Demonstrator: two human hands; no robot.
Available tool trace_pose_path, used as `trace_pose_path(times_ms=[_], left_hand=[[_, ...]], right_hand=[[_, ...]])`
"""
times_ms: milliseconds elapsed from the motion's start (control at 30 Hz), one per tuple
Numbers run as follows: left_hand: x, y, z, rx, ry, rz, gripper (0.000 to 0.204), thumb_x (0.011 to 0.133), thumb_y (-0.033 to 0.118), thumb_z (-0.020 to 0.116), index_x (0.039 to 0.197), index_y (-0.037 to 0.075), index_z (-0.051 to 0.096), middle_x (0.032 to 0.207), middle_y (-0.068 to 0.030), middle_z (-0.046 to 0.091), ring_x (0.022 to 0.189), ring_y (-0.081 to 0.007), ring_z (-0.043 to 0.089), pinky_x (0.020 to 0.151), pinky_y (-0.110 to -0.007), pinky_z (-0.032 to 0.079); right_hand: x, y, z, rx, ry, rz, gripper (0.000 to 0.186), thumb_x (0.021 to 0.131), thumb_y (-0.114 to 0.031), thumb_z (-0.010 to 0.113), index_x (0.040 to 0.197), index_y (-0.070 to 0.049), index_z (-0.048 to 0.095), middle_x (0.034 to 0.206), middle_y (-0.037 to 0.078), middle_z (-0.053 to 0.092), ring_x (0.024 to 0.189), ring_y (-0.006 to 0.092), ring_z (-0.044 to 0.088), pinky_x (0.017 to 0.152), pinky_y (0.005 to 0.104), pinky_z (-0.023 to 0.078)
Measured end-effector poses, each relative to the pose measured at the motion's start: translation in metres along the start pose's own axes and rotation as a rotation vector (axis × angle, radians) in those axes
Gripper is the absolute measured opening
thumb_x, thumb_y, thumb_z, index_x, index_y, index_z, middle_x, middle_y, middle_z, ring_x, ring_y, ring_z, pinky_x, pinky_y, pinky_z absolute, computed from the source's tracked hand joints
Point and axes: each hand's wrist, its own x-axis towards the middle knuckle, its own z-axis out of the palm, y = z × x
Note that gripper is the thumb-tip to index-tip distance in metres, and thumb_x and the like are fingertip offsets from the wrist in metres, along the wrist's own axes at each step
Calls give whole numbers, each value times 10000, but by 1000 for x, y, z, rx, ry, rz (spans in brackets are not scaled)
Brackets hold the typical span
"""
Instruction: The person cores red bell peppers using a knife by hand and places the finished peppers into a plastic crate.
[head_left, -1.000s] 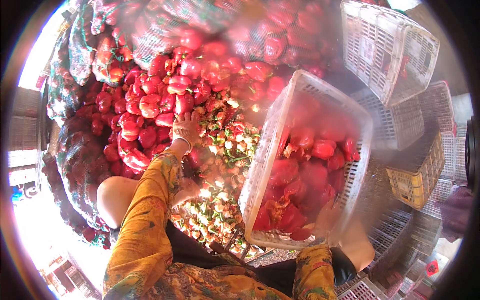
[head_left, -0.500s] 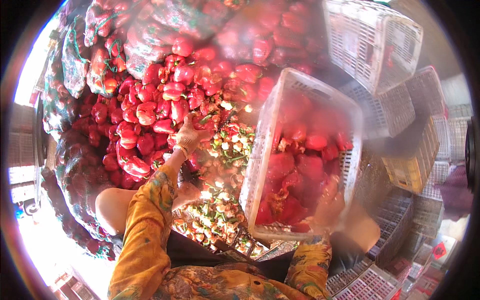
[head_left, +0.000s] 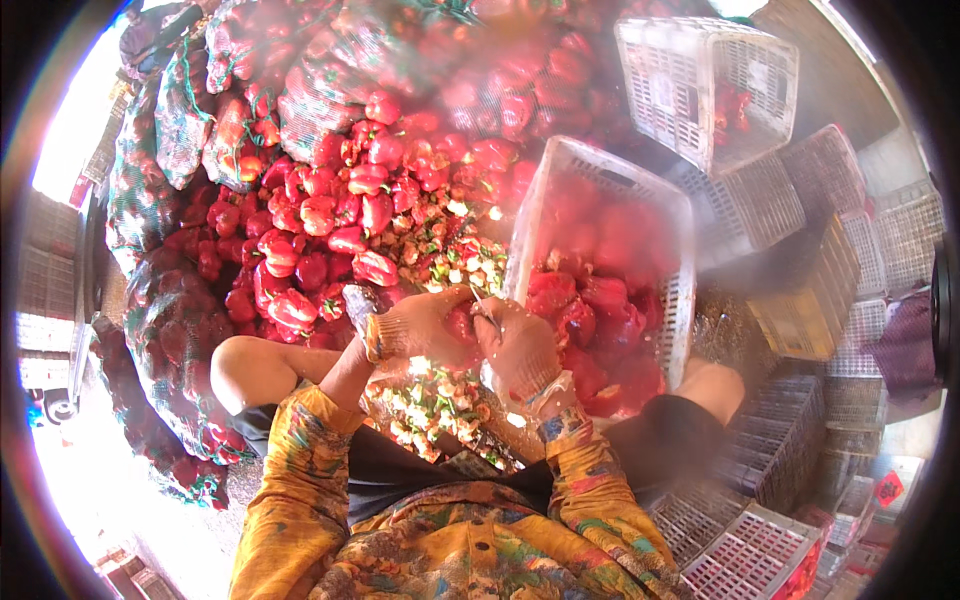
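My left hand [head_left: 425, 326] is curled around a red pepper [head_left: 461, 324], held in front of me, between my knees and near the left wall of the white crate [head_left: 683, 300]. My fingers cover most of the pepper, so I cannot tell which way its stem end points or how its long axis lies. My right hand [head_left: 520, 350] is closed just beside it, fingers bent toward the left, pinching what looks like a thin pale tool [head_left: 477, 299]. That tool's long axis slants from far left to near right, its free end pointing to the far side and its other end lost in my fingers.

The white crate runs lengthwise from far to near on my right, with red peppers in it. Trimmings [head_left: 440, 408] lie below my hands, pale and green. Far left is a heap of loose peppers [head_left: 318, 215], with mesh sacks [head_left: 140, 225] along its left edge.
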Motion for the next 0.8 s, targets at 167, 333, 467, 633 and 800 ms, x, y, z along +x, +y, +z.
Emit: trace_pose_path(times_ms=[167, 333, 467, 633, 800], left_hand=[[4, -22, 45, -45, 172, 113, 834, 795, 222, 823, 1498, 57, 406, 1227, -159, 619, 1069, -239, 632, 922, -373, 519], [11, 6, 107, 174, 680, 186, 476, 931, 409, 632, 1204, 19, 632, 1145, -241, 632, 1044, -391, 623, 922, -425, 500], [20, 4, 108, -105, 729, 65, 348, 933, 333, 568, 1023, 14, 675, 887, -169, 681, 842, -316, 673, 793, -400, 521], [29, 14, 111, -89, 832, -14, 303, 922, 302, 550, 933, 33, 689, 789, -151, 680, 741, -294, 680, 725, -390, 523], [45, 2, 113, 71, 923, -67, 275, 920, 301, 544, 885, 72, 692, 783, -183, 661, 739, -372, 655, 703, -441, 511]], right_hand=[[-38, 24, 22, 204, 273, 205, 200, 982, -218, 583, 1068, -74, 692, 906, 197, 714, 849, 396, 698, 715, 451, 532], [-59, 41, 12, 392, 264, 500, 264, 988, -232, 542, 1072, -41, 704, 929, 215, 717, 898, 386, 705, 755, 448, 531], [-47, 28, 0, 359, 84, 584, 278, 981, -236, 534, 1052, -18, 692, 870, 210, 712, 827, 401, 703, 727, 475, 532], [-53, 44, 16, 237, 178, 378, 271, 967, -196, 533, 1103, -13, 679, 839, 188, 687, 740, 288, 679, 703, 415, 523], [-55, 44, 23, 312, 227, 426, 225, 960, -203, 543, 1062, -49, 672, 905, 245, 691, 867, 465, 660, 736, 513, 524]])
